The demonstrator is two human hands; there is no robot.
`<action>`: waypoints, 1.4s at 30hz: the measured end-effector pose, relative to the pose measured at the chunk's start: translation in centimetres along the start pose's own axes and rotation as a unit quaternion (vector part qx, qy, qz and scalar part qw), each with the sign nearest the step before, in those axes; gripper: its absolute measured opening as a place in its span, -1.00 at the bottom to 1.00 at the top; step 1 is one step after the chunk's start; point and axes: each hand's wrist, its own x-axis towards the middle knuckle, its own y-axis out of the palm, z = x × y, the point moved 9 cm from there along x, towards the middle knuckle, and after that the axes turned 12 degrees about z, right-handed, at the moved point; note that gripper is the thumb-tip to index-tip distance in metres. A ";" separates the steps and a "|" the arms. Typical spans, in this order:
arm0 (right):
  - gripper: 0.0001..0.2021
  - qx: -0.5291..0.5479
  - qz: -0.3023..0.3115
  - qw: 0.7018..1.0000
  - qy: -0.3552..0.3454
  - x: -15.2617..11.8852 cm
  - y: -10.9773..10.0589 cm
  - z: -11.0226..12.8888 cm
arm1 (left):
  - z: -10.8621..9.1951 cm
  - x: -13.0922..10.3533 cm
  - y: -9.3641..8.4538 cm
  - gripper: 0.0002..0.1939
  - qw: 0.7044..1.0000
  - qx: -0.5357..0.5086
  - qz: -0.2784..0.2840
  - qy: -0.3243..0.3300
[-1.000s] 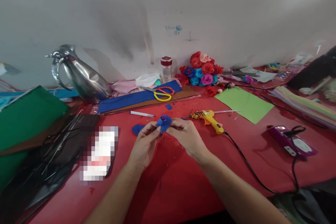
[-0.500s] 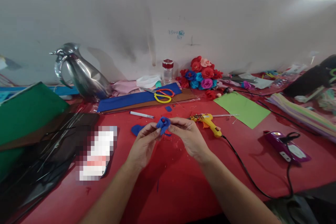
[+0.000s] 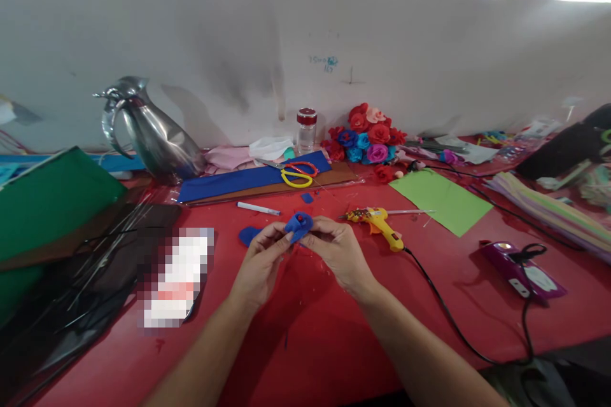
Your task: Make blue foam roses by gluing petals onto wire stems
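Observation:
A small blue flower with a red centre is held over the middle of the red table. My left hand pinches its left side, thumb in front. On the right side, the fingers of my right hand are closed on the same flower. Blue pieces lie behind my left hand. A white pen rests just beyond the hands. To the right lies a yellow glue gun, its nozzle pointing left near my right hand.
Scissors lie on blue sheets near a steel jug and a jar. Finished flowers stand by the wall. Right: a green sheet, a purple power strip, a black cord. Left: a blurred phone-like object.
My right hand has shifted slightly on the blue flower, which has turned a little and shows its red centre a bit further right. My left hand keeps its pinch.

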 end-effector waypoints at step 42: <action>-0.91 0.104 -0.045 0.993 0.044 -0.1 0.0 -1.2 | -2.4 -0.7 -0.5 -0.88 0.984 0.150 -0.049 0.084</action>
